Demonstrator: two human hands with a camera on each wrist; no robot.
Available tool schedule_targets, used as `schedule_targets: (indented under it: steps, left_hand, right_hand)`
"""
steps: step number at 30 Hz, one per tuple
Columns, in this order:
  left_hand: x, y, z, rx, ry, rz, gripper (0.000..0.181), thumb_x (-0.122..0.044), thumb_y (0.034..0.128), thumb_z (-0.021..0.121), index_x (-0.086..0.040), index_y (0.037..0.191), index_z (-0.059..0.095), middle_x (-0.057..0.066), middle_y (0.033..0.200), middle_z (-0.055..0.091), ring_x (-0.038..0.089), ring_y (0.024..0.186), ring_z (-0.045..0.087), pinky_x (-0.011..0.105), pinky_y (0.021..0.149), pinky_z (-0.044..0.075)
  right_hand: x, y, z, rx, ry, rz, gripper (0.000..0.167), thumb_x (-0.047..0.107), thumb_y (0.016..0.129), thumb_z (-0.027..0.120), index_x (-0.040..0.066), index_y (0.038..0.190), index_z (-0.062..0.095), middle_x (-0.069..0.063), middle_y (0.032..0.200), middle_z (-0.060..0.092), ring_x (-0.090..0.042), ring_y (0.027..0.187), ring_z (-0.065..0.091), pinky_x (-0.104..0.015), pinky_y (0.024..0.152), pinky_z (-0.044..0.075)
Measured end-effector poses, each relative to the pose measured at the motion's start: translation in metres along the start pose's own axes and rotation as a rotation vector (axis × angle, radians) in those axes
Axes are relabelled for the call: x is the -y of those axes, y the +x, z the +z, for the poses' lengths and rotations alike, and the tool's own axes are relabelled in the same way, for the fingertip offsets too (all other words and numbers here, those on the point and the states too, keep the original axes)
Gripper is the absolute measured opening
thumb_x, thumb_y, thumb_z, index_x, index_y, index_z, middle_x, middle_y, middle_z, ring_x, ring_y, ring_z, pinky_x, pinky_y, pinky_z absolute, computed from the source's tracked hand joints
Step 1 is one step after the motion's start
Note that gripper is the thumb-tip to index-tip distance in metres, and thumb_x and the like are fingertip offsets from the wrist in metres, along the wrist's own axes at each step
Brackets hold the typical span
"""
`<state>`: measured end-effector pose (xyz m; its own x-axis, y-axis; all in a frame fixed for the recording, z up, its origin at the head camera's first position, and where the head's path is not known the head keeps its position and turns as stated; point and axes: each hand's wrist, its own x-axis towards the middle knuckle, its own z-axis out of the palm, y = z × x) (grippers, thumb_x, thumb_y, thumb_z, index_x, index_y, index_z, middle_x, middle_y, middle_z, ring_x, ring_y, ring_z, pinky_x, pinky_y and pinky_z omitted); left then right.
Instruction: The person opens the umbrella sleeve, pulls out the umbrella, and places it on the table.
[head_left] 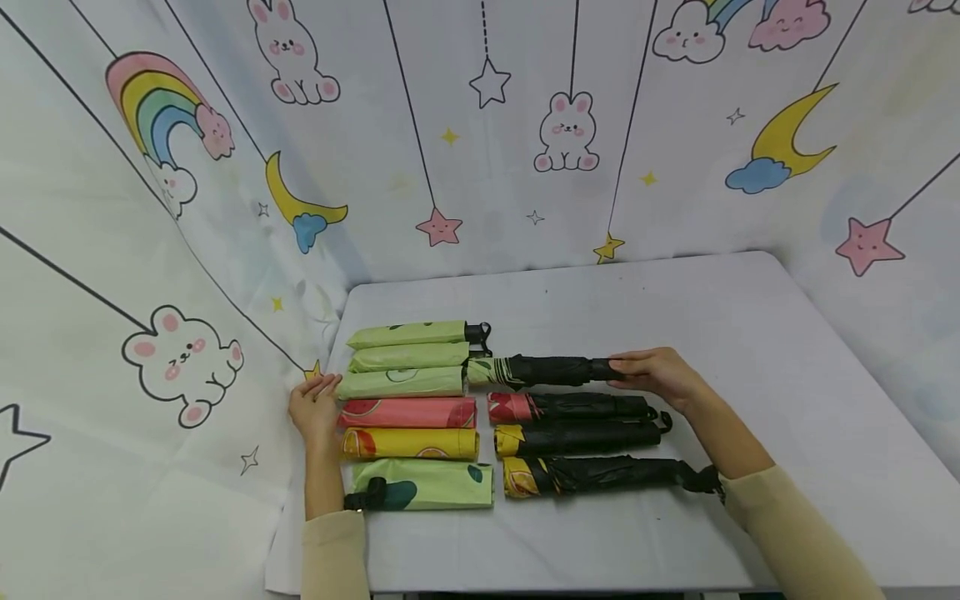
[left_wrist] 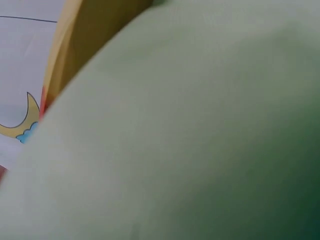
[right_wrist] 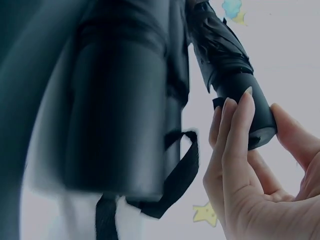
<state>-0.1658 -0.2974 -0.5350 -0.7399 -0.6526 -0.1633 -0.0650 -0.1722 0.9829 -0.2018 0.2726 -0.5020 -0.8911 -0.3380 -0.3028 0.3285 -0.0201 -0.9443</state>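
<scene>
My right hand (head_left: 660,375) pinches the black handle end of a folded umbrella (head_left: 555,371), black with a green patterned tip. In the right wrist view, thumb and fingers lie on either side of that handle (right_wrist: 245,100). The umbrella's tip lies at the right end of a pale green umbrella sleeve (head_left: 401,382); I cannot tell whether it is inside. My left hand (head_left: 313,408) touches the sleeve's left end with its fingertips. The left wrist view is mostly filled by a blurred pale green surface (left_wrist: 150,125), hiding that hand's fingers.
Above lie two green sleeves, the top one (head_left: 408,334) with a black handle protruding. Below are red (head_left: 408,412), yellow (head_left: 410,444) and green (head_left: 450,483) sleeves. Black folded umbrellas with red (head_left: 592,407), yellow (head_left: 585,437) and orange-patterned (head_left: 600,477) tips lie right, on a white table (head_left: 637,550).
</scene>
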Motion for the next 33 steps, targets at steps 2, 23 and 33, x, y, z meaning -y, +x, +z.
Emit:
schedule_targets:
  steps: [2, 23, 33]
  left_hand:
    - [0.001, 0.0, 0.001, 0.01, 0.01, 0.001, 0.04, 0.014, 0.1004, 0.052, 0.011, 0.139, 0.042, 0.029, 0.134, 0.06, 0.035, 0.124, 0.066, 0.031, 0.106, 0.052]
    - [0.001, -0.003, 0.001, 0.056, 0.093, -0.02, 0.038, 0.009, 0.1011, 0.054, 0.008, 0.138, 0.045, 0.027, 0.136, 0.06, 0.031, 0.122, 0.067, 0.024, 0.098, 0.056]
    - [-0.01, 0.001, 0.003, 0.003, 0.159, 0.028, 0.035, 0.008, 0.0972, 0.061, 0.01, 0.132, 0.053, 0.027, 0.127, 0.065, 0.025, 0.112, 0.071, 0.015, 0.085, 0.057]
  right_hand:
    - [-0.001, 0.001, -0.004, -0.003, -0.02, 0.005, 0.048, 0.007, 0.099, 0.072, -0.019, 0.136, 0.056, -0.002, 0.116, 0.075, -0.02, 0.101, 0.076, -0.051, 0.103, 0.053]
    - [-0.006, 0.002, -0.016, 0.024, -0.587, 0.04, 0.053, 0.033, 0.107, 0.061, -0.005, 0.143, 0.058, -0.032, 0.149, 0.051, -0.039, 0.117, 0.068, -0.051, 0.101, 0.056]
    - [0.017, 0.002, 0.003, -0.135, -0.973, -0.108, 0.038, 0.034, 0.106, 0.062, 0.004, 0.123, 0.076, -0.022, 0.125, 0.072, -0.05, 0.122, 0.061, -0.065, 0.094, 0.053]
